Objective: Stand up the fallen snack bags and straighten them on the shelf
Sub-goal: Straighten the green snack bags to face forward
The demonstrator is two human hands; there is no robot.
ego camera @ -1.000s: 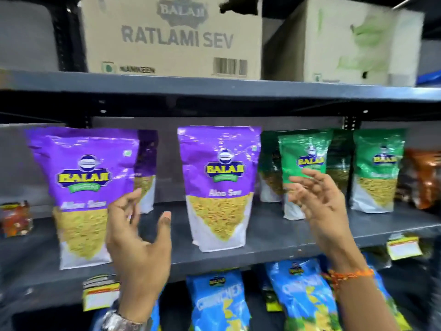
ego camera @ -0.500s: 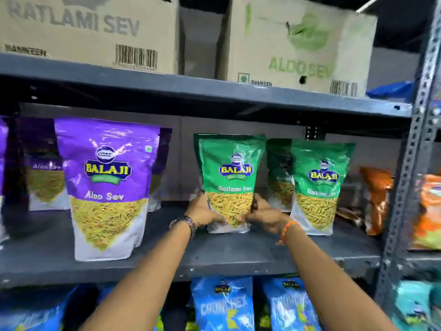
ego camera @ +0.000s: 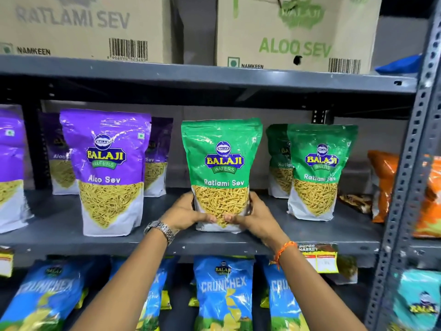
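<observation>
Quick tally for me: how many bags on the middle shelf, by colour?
Purple Aloo Sev bags: 4, two in front and two behind.
Green Ratlami Sev bags: 3, counting the one held by the left hand and right hand.
Orange bags: 2, partly hidden by the upright.
Total: 9 visible.

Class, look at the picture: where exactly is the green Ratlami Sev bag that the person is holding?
The held Ratlami Sev bag stands upright mid-frame on the middle shelf, between the purple Aloo Sev bag on its left and another green Ratlami Sev bag on its right.
</observation>
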